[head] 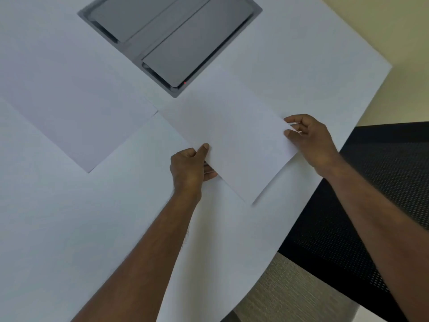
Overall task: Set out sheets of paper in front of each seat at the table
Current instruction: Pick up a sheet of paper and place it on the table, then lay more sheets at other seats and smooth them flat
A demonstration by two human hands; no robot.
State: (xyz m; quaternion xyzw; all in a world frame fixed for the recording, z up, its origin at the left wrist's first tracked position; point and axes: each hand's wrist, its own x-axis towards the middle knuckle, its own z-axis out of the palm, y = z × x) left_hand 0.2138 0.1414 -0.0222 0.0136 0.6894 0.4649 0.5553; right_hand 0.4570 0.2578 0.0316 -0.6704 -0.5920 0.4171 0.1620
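Observation:
A white sheet of paper (234,140) sits at the middle of the white table (58,228), its near corner lifted a little so it casts a shadow. My left hand (191,167) pinches its left edge, thumb on top and fingers beneath. My right hand (311,140) grips its right edge between thumb and fingers. A second white sheet (76,112) lies flat on the table to the left, its corner nearly touching the held sheet.
A grey recessed cable box with two flap lids (171,40) is set in the table just beyond the sheets. A black mesh chair (371,194) stands at the table's right edge. Beige carpet (290,291) shows below the curved rim.

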